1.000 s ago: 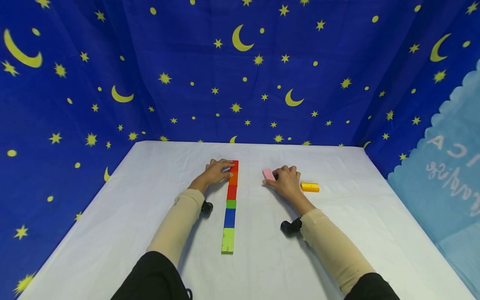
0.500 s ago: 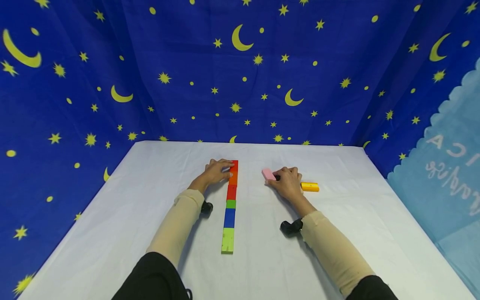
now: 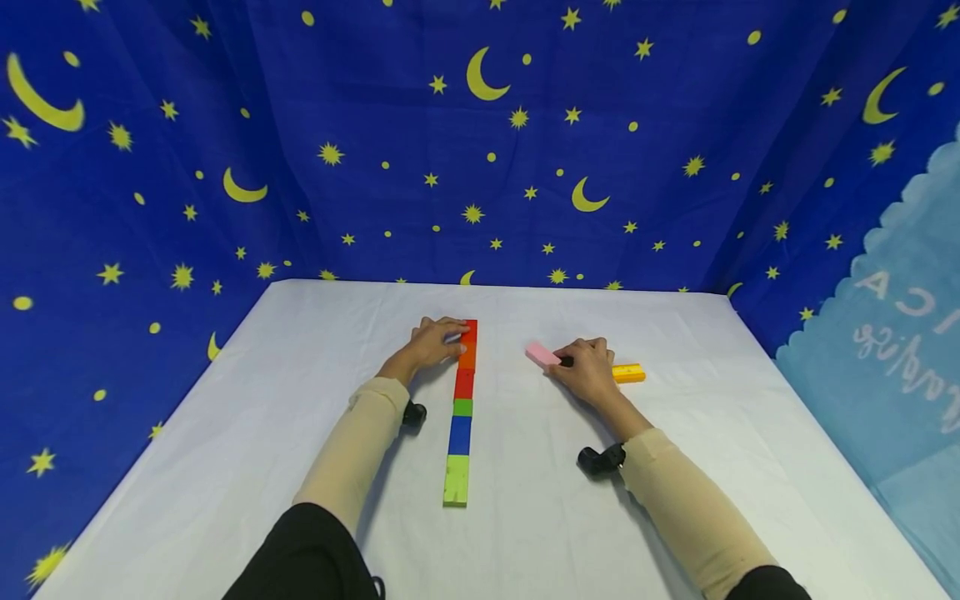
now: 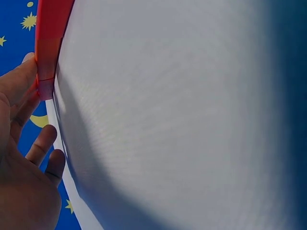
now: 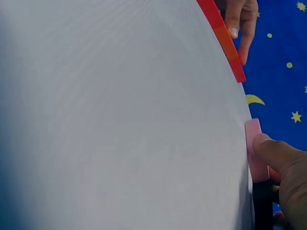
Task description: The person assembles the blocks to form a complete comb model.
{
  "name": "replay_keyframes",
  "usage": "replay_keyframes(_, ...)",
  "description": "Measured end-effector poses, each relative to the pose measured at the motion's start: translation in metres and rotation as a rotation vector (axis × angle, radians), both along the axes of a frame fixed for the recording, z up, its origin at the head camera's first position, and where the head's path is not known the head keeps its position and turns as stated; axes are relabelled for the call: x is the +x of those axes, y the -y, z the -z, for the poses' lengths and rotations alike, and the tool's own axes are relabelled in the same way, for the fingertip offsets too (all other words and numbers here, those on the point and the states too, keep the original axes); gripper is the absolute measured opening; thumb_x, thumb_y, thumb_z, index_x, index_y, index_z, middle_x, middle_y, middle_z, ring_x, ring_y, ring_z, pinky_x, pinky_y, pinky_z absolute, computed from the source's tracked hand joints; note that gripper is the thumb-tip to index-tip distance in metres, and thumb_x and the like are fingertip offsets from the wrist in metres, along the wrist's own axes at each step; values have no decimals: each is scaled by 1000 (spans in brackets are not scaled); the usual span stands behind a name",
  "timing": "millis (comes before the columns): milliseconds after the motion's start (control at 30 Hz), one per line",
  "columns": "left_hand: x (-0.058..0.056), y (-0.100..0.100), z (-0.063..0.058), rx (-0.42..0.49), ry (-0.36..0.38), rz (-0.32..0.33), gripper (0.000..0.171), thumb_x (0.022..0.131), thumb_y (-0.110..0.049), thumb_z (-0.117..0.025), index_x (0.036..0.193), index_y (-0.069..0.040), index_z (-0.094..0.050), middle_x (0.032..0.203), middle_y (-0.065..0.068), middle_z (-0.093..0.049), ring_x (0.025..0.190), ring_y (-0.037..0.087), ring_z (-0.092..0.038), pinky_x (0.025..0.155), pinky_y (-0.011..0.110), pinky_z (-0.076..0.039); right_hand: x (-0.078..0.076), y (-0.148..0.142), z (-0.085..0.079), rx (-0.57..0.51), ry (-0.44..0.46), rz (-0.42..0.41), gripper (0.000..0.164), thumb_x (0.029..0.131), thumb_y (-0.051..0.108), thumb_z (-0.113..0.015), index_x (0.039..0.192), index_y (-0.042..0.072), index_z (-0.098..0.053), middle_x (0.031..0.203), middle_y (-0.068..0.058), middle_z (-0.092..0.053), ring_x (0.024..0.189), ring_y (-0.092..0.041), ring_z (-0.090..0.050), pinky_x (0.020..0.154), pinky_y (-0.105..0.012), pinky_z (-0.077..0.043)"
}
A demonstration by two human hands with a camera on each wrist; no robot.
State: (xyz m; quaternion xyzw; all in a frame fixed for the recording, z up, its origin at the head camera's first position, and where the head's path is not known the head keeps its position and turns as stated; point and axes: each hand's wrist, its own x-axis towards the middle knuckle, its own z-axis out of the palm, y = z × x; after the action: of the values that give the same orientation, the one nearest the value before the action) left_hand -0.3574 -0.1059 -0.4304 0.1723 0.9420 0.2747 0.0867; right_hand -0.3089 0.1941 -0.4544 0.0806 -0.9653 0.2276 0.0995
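Observation:
A single-file row of coloured wooden blocks lies on the white table. From the far end it runs red block [image 3: 472, 326], orange block [image 3: 467, 360], red block [image 3: 464, 384], small green block [image 3: 462, 407], blue block [image 3: 460, 435] and light green block [image 3: 455, 481]. My left hand [image 3: 430, 344] touches the row's far left side, index finger at the end red block and thumb at the orange one. My right hand [image 3: 590, 368] grips a pink block [image 3: 542, 355] and a black block [image 5: 262, 206] set end to end, thumb on the pink. Its fingers partly cover the black block.
A yellow block [image 3: 629, 373] lies just right of my right hand. White cloth covers the table [image 3: 525, 517], and a blue curtain [image 3: 405, 108] with moons and stars hangs behind its far edge. Light blue cloth [image 3: 892, 367] hangs at the right.
My right hand has shifted right and slightly nearer, drawing the pink and black blocks together with it. The yellow block has slid a little right. My left hand and the row have stayed put.

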Motion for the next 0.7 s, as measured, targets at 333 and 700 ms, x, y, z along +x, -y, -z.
replay_keyframes(333,2,4,-1,13,7,-12,48,93,-29,-58,138,-18,-49,151,2,-37,132,32,-28,109,50,-22,0,-3,-2,7,-16,-35,38,79,36,-72,107,10,-72,105,-12,-66,111,-36,-40,89,-48,-27)
replay_keyframes(700,1,1,2,31,14,-8,47,94,-28,-57,139,-19,-49,152,2,-36,136,34,-25,112,53,-17,-12,5,-11,-24,-33,-63,33,81,27,-68,110,10,-71,99,-10,-67,104,-34,-43,84,-46,-27)
